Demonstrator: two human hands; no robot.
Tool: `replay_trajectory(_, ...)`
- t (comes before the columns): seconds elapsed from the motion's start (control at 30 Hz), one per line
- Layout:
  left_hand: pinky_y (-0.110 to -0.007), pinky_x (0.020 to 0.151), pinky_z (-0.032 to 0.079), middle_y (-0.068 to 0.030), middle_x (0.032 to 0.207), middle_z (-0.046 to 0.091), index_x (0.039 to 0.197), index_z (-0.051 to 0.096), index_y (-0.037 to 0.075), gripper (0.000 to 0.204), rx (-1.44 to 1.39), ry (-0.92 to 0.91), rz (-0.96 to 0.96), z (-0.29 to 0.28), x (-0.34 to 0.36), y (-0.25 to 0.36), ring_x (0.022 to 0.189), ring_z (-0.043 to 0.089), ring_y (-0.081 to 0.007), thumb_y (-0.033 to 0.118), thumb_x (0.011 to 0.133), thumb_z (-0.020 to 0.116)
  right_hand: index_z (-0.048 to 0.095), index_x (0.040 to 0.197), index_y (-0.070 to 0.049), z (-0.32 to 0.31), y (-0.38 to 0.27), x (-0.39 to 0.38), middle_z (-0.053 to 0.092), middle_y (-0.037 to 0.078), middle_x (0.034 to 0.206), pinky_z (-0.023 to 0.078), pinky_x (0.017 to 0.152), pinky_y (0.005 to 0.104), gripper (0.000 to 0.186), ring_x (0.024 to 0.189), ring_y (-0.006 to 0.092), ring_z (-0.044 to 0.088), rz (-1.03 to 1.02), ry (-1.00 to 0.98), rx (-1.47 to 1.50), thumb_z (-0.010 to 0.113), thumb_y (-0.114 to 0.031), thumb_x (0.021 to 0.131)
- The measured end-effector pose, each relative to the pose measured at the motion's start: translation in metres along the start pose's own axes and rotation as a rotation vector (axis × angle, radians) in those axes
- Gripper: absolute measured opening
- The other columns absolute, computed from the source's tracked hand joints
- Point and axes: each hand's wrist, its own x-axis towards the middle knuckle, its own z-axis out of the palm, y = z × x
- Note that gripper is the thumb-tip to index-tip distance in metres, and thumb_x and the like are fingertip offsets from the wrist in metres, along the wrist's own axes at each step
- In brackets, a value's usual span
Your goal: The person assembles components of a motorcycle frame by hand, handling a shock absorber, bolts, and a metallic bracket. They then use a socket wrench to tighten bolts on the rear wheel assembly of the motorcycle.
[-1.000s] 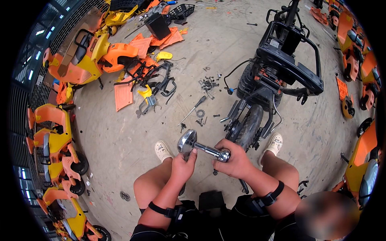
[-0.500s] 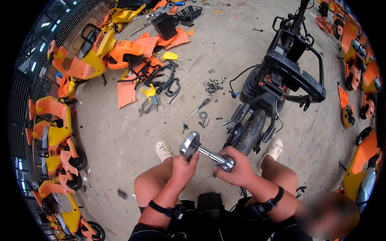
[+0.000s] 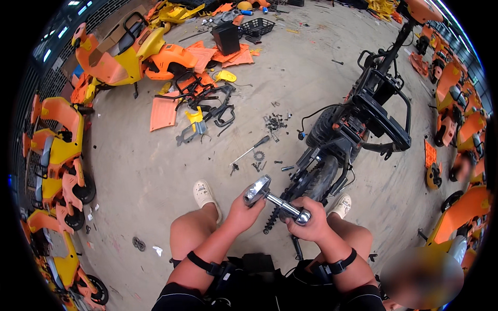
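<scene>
A chrome shock absorber (image 3: 275, 199) is clamped at its ends by the left hand (image 3: 239, 211) and right hand (image 3: 310, 225), beside the stripped scooter (image 3: 353, 124).

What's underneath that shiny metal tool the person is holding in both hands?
Below the metal tool lie bare concrete floor and the stripped scooter's rear wheel. The left hand and right hand cover the tool's ends, so whatever it grips is hidden.
</scene>
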Motion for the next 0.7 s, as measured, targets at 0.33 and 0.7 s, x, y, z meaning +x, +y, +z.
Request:
replay_trajectory(0.33, -0.03, 0.077, 0.052, -0.0114, 0.097, 0.073, 0.124, 0.063, 0.002, 0.036, 0.169, 0.031, -0.066, -0.016, -0.013, 0.001, 0.084, 0.067, -0.014, 0.019, 0.092, 0.07, 0.061, 0.093, -0.003, 0.022, 0.006, -0.009, 0.062, 0.006, 0.073, 0.047, 0.06, 0.028, 0.03, 0.062, 0.016, 0.06, 0.082, 0.009, 0.039, 0.077, -0.008, 0.069)
replay_trajectory(0.7, -0.03, 0.073, 0.053, -0.0149, 0.091, 0.073, 0.121, 0.063, 0.0, 0.035, 0.225, 0.1, 0.057, -0.016, -0.015, 0.004, 0.078, 0.07, -0.0182, 0.017, 0.091, 0.069, 0.06, 0.097, -0.001, 0.019, 0.008, -0.007, 0.059, 0.0, 0.076, 0.042, 0.058, 0.0223, 0.032, 0.066, 0.0054, 0.054, 0.332, -0.076, 0.4, 0.077, -0.006, 0.07)
